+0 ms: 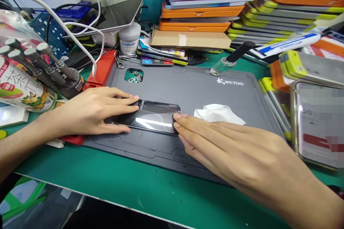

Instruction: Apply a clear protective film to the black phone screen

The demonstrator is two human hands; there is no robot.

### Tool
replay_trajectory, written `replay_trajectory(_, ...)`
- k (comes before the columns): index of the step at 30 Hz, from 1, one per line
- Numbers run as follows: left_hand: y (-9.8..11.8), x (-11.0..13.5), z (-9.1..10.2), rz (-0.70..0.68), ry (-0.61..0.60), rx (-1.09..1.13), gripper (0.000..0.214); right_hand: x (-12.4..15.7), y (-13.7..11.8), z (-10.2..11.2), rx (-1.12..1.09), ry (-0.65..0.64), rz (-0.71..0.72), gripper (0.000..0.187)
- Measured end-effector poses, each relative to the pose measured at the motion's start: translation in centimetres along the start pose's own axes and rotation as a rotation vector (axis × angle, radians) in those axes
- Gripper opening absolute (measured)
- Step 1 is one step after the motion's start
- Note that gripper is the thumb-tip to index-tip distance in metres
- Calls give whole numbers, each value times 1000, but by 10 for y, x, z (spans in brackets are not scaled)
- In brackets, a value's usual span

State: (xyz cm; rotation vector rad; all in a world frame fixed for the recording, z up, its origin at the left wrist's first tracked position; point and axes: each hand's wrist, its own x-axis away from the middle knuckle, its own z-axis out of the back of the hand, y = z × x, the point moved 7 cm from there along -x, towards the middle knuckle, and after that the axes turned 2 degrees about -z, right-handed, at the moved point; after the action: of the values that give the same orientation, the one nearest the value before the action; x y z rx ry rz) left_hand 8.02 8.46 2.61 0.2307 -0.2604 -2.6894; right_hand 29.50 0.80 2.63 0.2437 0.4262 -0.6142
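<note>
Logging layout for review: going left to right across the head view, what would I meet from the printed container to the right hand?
Printed container → left hand → phone → right hand.

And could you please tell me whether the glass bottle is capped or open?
Capped: a long black cap tops the clear glass bottle.

The single view comes from the wearer's head, above the near edge of the green bench [172,195], facing forward and down. It sits close: the left hand [94,111] reaches in from the left side, the right hand [233,145] from the lower right, larger, with the gray mat [188,87] central and orange cases [200,13] behind.
</note>
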Motion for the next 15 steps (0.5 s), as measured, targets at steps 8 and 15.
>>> replay_trajectory(8, 0, -2, 1, -14, -5, -1, 43, 12, 3, -4, -78, 48, -16, 29)
replay_trajectory(15, -7, -4, -3, 133, -33, 94, 44, 35, 16, -13, -133, -82, -167, 50)
